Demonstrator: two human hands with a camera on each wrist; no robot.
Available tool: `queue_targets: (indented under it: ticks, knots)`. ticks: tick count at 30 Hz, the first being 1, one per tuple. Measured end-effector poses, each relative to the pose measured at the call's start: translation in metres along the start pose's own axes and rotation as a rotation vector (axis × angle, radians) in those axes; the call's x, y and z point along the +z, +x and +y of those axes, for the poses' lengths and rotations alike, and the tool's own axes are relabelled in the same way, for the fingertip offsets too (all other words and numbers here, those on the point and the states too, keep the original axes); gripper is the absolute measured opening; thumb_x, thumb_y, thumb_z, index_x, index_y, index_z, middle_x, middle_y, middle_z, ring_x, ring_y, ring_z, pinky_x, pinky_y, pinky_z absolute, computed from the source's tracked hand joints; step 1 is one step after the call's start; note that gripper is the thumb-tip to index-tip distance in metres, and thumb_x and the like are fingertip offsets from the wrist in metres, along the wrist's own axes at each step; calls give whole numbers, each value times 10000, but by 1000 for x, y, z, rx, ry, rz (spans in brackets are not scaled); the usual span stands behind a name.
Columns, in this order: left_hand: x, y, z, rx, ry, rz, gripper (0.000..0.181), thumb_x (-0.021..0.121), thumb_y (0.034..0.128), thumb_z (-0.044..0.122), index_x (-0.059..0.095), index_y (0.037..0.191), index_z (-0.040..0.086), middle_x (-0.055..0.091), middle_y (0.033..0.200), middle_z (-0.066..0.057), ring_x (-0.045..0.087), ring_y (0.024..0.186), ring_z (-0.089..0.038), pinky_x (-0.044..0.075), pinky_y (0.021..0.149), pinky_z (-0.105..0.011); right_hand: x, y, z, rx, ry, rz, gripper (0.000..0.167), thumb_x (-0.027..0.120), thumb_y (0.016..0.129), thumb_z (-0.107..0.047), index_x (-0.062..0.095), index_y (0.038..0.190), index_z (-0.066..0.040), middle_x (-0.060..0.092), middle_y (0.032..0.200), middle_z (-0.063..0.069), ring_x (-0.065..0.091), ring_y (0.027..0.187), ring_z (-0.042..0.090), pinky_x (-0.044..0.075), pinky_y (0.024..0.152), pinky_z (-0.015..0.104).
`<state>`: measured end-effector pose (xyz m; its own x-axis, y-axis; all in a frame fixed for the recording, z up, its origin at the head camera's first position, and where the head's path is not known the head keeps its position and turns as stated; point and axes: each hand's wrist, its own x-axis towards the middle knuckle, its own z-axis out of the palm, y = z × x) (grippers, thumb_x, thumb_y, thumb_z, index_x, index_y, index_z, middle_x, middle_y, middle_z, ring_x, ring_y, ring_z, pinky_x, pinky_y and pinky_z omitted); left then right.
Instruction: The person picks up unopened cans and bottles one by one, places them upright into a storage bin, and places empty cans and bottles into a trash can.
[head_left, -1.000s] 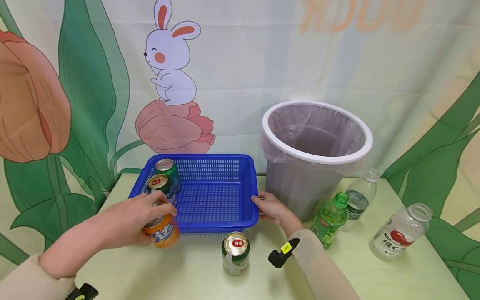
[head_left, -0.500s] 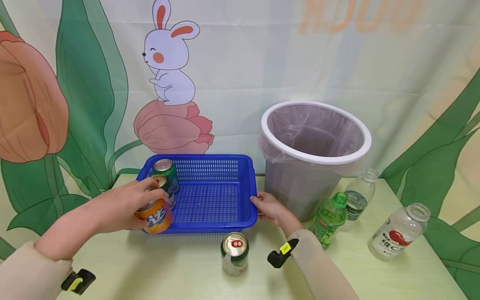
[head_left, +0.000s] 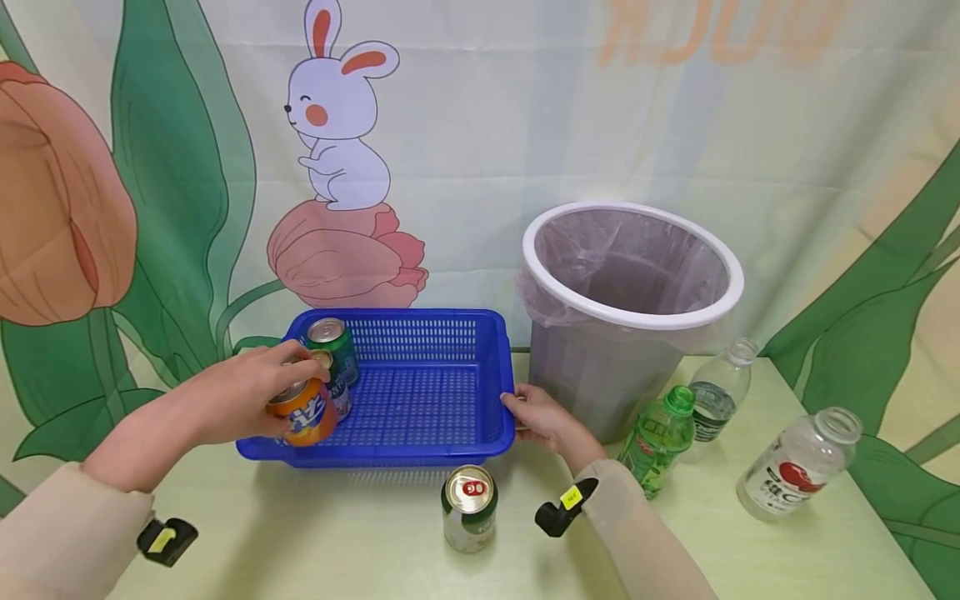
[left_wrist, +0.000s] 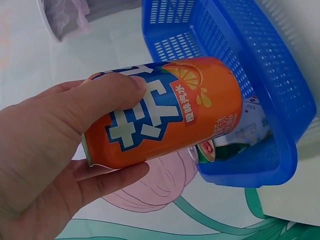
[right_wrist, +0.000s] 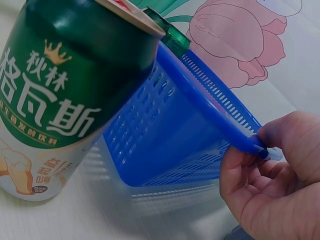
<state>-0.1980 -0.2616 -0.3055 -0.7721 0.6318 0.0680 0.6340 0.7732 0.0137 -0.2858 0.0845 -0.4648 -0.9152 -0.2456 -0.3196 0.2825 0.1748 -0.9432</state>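
My left hand [head_left: 251, 392] grips an orange soda can [head_left: 309, 415] near its top, over the front left corner of the blue plastic basket [head_left: 420, 454]. In the left wrist view the thumb lies across the can's printed side. Two cans stand inside the basket along its left side: a green can [head_left: 341, 354] at the back and another green-topped can [head_left: 339, 398], partly hidden by my hand. My right hand [head_left: 543, 417] pinches the basket's right rim between thumb and curled fingers. A green and white can [head_left: 470, 510] stands on the table before the basket.
A grey bin [head_left: 600, 375] with a white rim and plastic liner stands right of the basket. Beside it are a green bottle [head_left: 658, 437], a clear bottle [head_left: 716, 400] and a wide clear bottle [head_left: 798, 467]. A printed cloth [head_left: 465, 167] hangs behind.
My left hand has carried the orange soda can up and to the left, from in front of the basket to over its front left corner. The right hand has stayed on the rim.
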Motion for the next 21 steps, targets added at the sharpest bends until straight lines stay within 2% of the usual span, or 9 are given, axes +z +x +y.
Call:
queue_targets:
  ticks: [6,13,21]
  knots:
    - [5,5,-7,-14,9,-7,601,840,632,117,557,1158,188,519,1090,-69,550,874,-281,551,690,-402,0,-1,1,-4,12,1,218,436,969,-156,481,1079,27,626,950,211,587,623,130,482,544,242]
    - [13,10,-15,-48,1,-24,582,826,639,86,564,1150,185,521,1088,-66,538,865,-265,546,674,-396,0,-1,1,-9,20,-14,246,430,975,-163,475,1106,40,621,988,232,598,646,138,495,567,253]
    - [22,15,-21,-90,-9,-46,582,826,634,61,571,1142,186,517,1126,-96,542,908,-311,551,678,-438,0,-1,0,-11,15,-7,219,435,974,-164,487,1078,22,622,983,226,592,641,138,491,558,253]
